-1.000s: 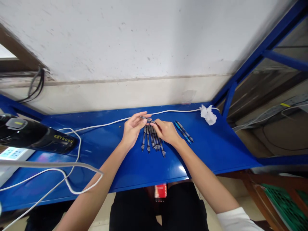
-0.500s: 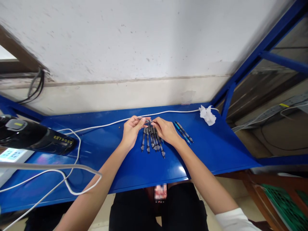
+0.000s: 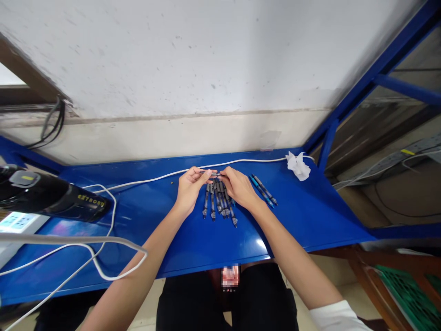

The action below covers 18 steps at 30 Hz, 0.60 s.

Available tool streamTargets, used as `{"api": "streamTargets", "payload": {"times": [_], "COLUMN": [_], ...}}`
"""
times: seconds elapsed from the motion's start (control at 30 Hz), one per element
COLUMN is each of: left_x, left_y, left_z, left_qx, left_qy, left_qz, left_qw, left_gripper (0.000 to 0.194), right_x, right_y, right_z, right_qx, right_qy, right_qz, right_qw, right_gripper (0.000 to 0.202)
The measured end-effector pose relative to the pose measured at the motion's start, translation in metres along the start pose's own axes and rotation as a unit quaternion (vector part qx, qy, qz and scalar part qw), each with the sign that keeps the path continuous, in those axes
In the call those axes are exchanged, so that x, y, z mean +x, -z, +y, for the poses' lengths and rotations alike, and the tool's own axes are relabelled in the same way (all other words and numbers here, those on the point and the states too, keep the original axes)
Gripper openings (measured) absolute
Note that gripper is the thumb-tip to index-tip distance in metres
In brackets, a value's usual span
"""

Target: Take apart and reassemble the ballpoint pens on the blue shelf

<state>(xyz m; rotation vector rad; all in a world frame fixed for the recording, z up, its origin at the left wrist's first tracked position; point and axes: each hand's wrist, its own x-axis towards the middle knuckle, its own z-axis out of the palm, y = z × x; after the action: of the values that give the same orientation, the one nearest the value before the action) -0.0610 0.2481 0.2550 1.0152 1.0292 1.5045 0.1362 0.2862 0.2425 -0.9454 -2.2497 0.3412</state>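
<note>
Between my two hands a slim pen (image 3: 215, 174) is held level, close above the blue table. My left hand (image 3: 190, 186) pinches its left end between thumb and fingers. At the other end my right hand (image 3: 238, 185) has its fingers closed on the pen; the fingertips partly hide it. Just below and between the hands lie several dark pens (image 3: 219, 202) with clear barrels, fanned with their tips toward me. To the right of my right hand rest a blue pen (image 3: 261, 190) and a dark pen (image 3: 267, 190), side by side.
A white cable (image 3: 161, 176) runs along the back of the blue table (image 3: 193, 248). Crumpled white tissue (image 3: 298, 166) lies at the back right. On the left are a black bottle (image 3: 51, 195), a white power strip (image 3: 20, 225) and looping white cables (image 3: 99, 271). A wall stands behind.
Both hands stay in almost the same place with the pen. The fingers have shifted slightly, and more of the pen shows between them. The pens on the table have not moved.
</note>
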Motion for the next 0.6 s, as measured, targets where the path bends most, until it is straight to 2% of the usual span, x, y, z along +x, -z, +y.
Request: {"api": "streamTargets", "payload": {"times": [0.1, 0.3, 0.6], "left_x": [0.0001, 0.0017, 0.0012], "left_y": [-0.0003, 0.0008, 0.0022], "left_z": [0.0009, 0.0032, 0.0007], "left_qx": [0.001, 0.023, 0.077], "left_qy": [0.001, -0.009, -0.015], "left_qz": [0.005, -0.002, 0.027], "left_qw": [1.0, 1.0, 0.997], "left_gripper": [0.035, 0.035, 0.033], "right_x": [-0.0014, 0.0005, -0.0013], "right_y": [-0.0005, 0.0021, 0.0007], "right_z": [0.0004, -0.0027, -0.0026], "right_qx": [0.013, -0.006, 0.01], "right_qy": [-0.004, 0.041, 0.012], "right_qz": [0.001, 0.007, -0.011], "right_qw": [1.0, 0.999, 1.0], "right_gripper": [0.017, 0.026, 0.015]}}
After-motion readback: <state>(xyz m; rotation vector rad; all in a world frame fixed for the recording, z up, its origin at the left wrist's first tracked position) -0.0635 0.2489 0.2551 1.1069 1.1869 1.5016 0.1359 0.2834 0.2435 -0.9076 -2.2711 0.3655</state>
